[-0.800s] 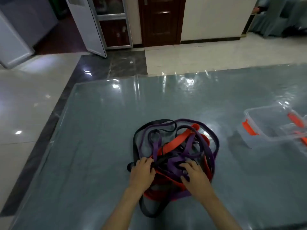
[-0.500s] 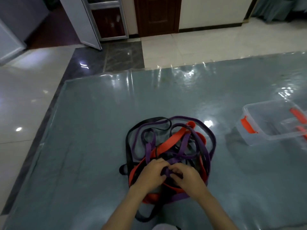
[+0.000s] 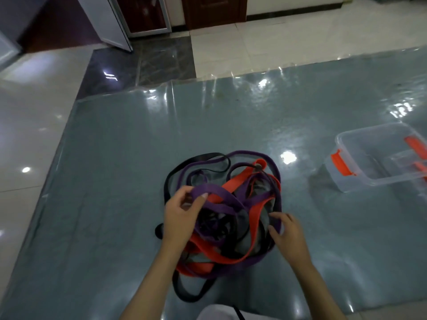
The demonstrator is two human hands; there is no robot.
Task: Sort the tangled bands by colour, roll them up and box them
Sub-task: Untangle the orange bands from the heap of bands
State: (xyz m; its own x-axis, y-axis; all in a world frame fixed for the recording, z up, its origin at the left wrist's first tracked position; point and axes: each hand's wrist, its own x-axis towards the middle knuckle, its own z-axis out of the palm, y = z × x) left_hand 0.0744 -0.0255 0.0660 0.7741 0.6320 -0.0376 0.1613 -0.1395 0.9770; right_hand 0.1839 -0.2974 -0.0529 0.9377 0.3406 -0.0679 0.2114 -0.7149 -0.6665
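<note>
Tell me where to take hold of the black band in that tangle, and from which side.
Grip the black band at its near loop, coming from the person's side. That loop lies flat on the table, clear of the purple and orange bands, while its middle is buried under them. Likely the easiest free end.

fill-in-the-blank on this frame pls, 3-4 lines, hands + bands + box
1. The left hand pinches a loop of a ____ band.
2. The tangled pile holds purple, black and ____ bands.
3. The clear box to the right of the pile has ____ latches.
4. The right hand touches the ____ edge of the pile.

Missing words: purple; orange; orange; right
</note>
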